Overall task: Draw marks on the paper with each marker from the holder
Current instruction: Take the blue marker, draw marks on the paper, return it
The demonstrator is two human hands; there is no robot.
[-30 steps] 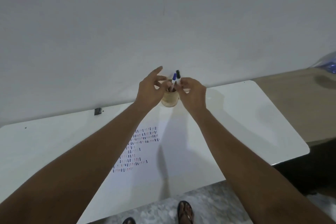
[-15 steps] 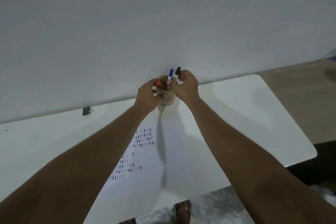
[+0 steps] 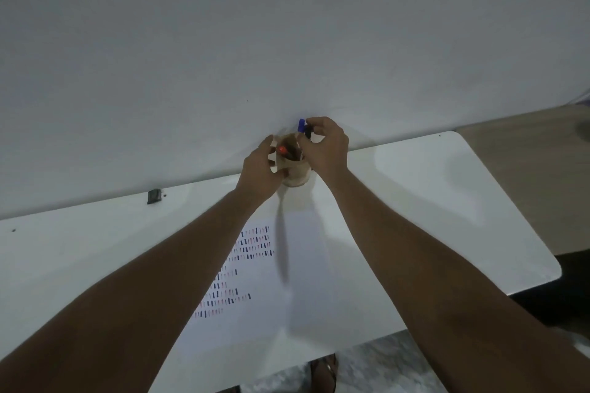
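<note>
Head view: both hands work at the holder, a small tan cup standing at the far edge of the white table, close against the wall. The left hand wraps the holder's left side, fingers curled on its wall; it appears to steady the cup. The right hand sits over the rim on the right, thumb and fingertips pinched around the top of a dark-capped marker. A blue-capped marker stands just beside it to the left; whether the fingers touch it too, I cannot tell. A red-capped marker leans low inside the cup on the left side.

The paper lies flat on the near-centre of the table, with rows of short dark and reddish strokes filling its left part; the right part is blank.

Handling judgement: markers are light, rigid, smooth plastic barrels, so a fingertip pinch near the cap is enough to lift one straight up. The cap may pull off if gripped alone; better to take hold lower on the barrel once clear of the rim. The holder looks light and could tip or drag, hence the bracing hand. Neighbouring markers may ride up with the one drawn.
</note>
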